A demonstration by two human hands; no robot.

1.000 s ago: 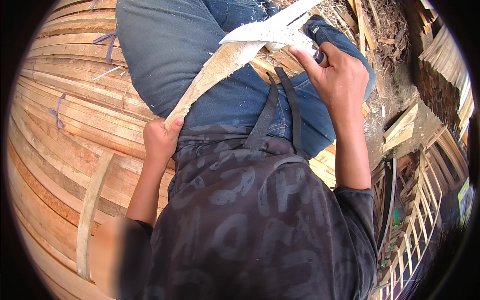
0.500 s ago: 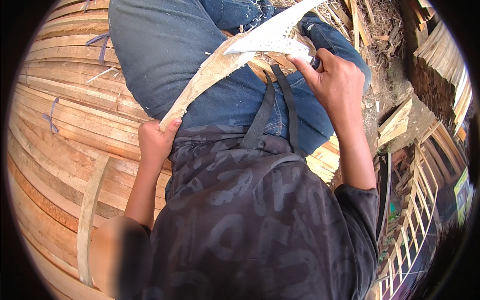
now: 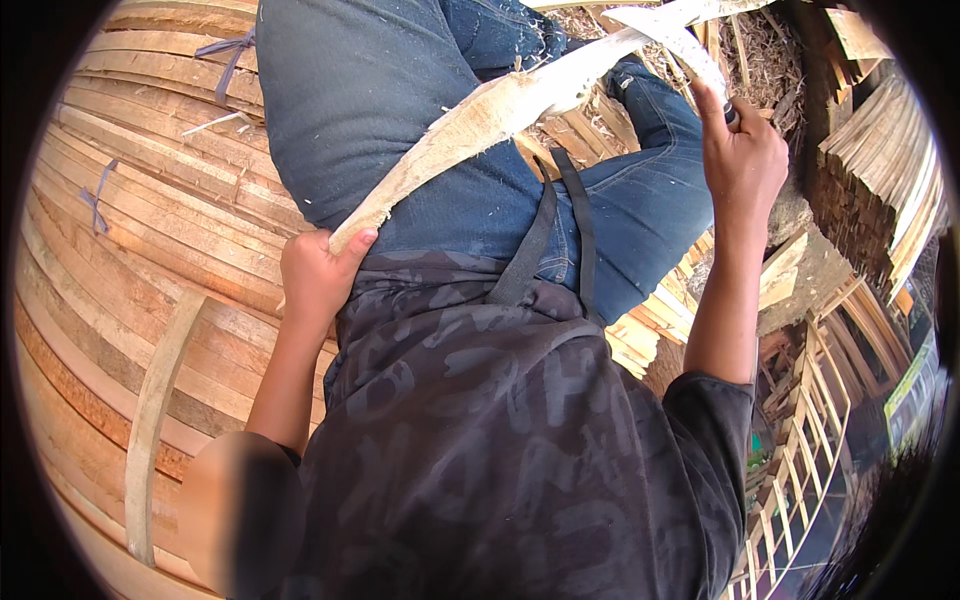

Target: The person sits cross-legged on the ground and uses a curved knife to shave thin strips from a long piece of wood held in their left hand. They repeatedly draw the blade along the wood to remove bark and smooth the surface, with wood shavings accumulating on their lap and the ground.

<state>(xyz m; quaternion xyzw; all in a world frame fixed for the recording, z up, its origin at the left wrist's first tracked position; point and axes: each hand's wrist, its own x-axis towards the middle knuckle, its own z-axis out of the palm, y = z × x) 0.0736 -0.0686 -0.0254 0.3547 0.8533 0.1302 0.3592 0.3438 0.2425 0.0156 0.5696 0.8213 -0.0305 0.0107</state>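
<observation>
My left hand (image 3: 320, 272) is closed round the near end of a long, curved piece of pale wood (image 3: 480, 112). The wood slants across my lap toward the upper right, and its far part is washed out by glare. In my right hand (image 3: 745, 168) is a knife by its dark handle, the thumb stretched toward the blade. The bright knife blade (image 3: 690, 52) lies across the far part of the wood; the glare hides whether the edge touches it.
Bundled wooden strips (image 3: 170, 170) spread out on the left, some tied with purple string (image 3: 97, 197). Shavings (image 3: 775, 60) litter the ground beyond my knees. Stacked thin boards (image 3: 885, 165) stand at the right, near a slatted wooden frame (image 3: 800, 470).
My right hand has moved the knife outward to the upper right along the wood. My left hand keeps its hold, and the whole view has shifted slightly.
</observation>
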